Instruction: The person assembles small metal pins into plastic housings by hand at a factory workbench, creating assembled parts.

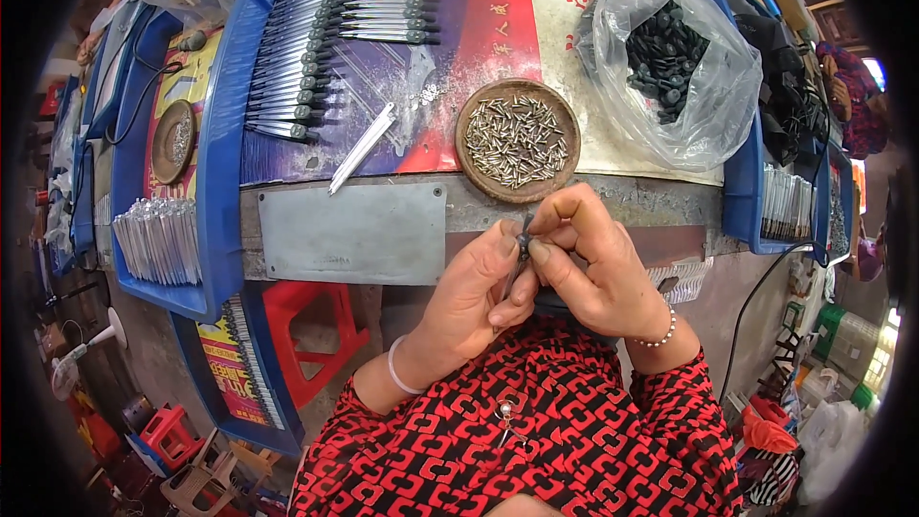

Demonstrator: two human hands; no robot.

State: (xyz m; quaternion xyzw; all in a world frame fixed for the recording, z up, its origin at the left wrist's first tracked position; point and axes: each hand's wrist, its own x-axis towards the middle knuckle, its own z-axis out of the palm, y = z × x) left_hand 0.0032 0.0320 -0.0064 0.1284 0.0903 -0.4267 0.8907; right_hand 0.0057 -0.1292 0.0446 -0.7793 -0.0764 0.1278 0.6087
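Observation:
Close together over the front edge of the table, both my hands work on one small assembly. My left hand [474,278] is closed around a slim silver rod [512,282]. At the rod's upper end sits a small black part [524,243], which the fingertips of my right hand [593,263] pinch. Fingers cover much of this joint, so its detail is hidden. Just beyond the hands stands a round wooden bowl [512,194] of short metal pins [518,139]. Farther right, a clear plastic bag [718,124] holds many black parts [667,50].
Rows of silver pieces with dark round ends [302,48] lie at the far left. Loose silver strips [364,148] rest nearer, behind a grey metal plate [354,235]. A blue tray [222,201] bounds the left side, a blue bin [742,191] the right. Below is a red stool [306,378].

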